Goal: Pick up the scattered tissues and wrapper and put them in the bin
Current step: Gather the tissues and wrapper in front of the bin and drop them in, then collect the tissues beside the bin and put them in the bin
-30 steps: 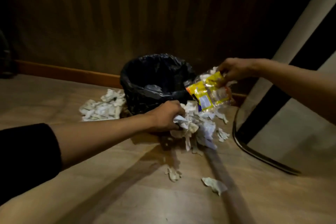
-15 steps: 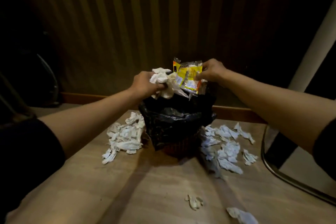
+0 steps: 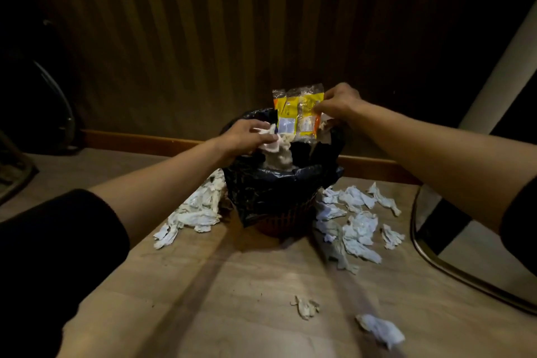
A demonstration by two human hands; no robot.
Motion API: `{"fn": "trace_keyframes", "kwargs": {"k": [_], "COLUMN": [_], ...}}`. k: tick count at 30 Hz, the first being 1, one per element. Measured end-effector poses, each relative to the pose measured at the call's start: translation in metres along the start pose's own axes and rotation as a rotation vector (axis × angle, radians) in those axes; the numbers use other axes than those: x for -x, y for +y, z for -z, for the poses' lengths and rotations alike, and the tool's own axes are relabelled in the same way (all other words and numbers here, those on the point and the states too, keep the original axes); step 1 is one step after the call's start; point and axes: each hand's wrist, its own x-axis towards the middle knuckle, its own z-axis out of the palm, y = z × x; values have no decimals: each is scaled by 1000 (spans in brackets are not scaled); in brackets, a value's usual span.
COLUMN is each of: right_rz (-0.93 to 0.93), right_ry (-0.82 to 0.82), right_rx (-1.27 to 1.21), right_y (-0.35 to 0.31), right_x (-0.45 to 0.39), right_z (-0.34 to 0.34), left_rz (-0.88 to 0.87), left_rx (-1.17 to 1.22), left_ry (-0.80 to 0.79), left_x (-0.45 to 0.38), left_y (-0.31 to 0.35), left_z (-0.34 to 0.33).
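Straight ahead, a striped wall [image 3: 203, 38] stands dim behind the wooden floor [image 3: 247, 299], with a baseboard [image 3: 139, 141] running along its foot. Against it sits the bin [image 3: 276, 197], lined with a black bag [image 3: 261, 189] that spills over its rim. Both arms reach out over it. To the right, a heap of tissues [image 3: 354, 227] lies on the floor just beside the bin; another pile of tissues [image 3: 197, 209] lies against its left side. The left hand [image 3: 244, 136] has its grip curled round a wad of tissues [image 3: 276, 148] that hangs down into the bin's mouth. The right hand [image 3: 338, 103] pinches the yellow wrapper [image 3: 297, 113] by its upper corner, holding it upright above the far rim, touching the wad. Nearer, two loose scraps rest on the floor well apart from the bin: a small crumpled tissue [image 3: 305, 306] and a pale blurred tissue [image 3: 380, 328].
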Motion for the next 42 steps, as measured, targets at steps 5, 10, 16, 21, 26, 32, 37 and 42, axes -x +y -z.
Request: {"fn": "trace_keyframes", "kwargs": {"k": [5,10,16,21,26,32,37,42], "right_rz": [-14,-14,-8,-14,-79,-143,-210,-270], "right_ry": [-35,-48,-136,-112,-44,-18,-194,-439], "right_rx": [-29,-46,-47,-23,39,185,376,453], "right_y": [1,1,2,19,49,103,150,209], "right_x": [1,-2,0,4,6,9,16,17], "right_z": [-4,-12,-10,5,29,47,55,51], "left_rz": [-110,-195,-315,-461,-540,-619,-567,-409], "left_rx": [-143,-124,-210,-315,-397,-563,-688,-868], "left_ry": [-35,87,131,-6,-112,-254,-395,-503], "left_x": [2,7,13,28,38,42,38,15], "left_y": [-11,-16,-15,-3,8,8,-7,-32], "left_z": [1,6,-3,-26,-62,-106,-150,-202]}}
